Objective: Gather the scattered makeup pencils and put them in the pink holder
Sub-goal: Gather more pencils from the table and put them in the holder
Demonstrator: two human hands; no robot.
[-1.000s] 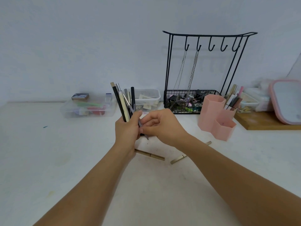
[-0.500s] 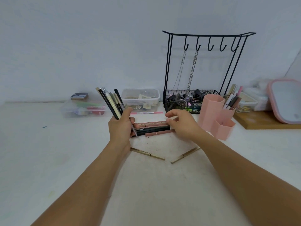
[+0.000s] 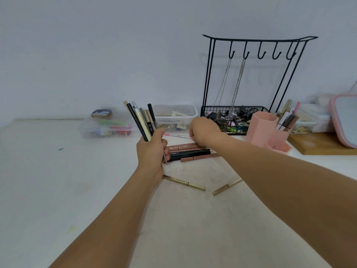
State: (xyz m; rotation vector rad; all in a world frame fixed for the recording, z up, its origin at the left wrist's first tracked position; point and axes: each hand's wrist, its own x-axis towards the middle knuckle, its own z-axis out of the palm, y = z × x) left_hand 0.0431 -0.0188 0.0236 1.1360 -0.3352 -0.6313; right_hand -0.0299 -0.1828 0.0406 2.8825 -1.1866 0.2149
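My left hand (image 3: pixel 151 149) grips an upright bundle of several makeup pencils (image 3: pixel 142 122), black, cream and grey. My right hand (image 3: pixel 204 130) reaches back over the table, and its fingertips pinch the right end of a thin pink-tipped pencil (image 3: pixel 176 135) lying flat. Just in front lies a pile of pink and black pencils (image 3: pixel 189 152). Two gold pencils (image 3: pixel 183 182) (image 3: pixel 227 187) lie nearer to me. The pink holder (image 3: pixel 262 128) stands to the right, with several pencils (image 3: pixel 287 117) in its rear compartment.
A black wire jewellery stand (image 3: pixel 251 41) with chains and a filled basket stands behind the holder. Two clear plastic boxes (image 3: pixel 173 115) (image 3: pixel 106 128) sit against the wall. At far right are a wooden board (image 3: pixel 318 146) and a pink-framed mirror (image 3: pixel 345 120).
My right hand left the bundle, passed over the pencil pile and reached back to the pink-tipped pencil. My left hand lowered and tilted the bundle slightly to the left.
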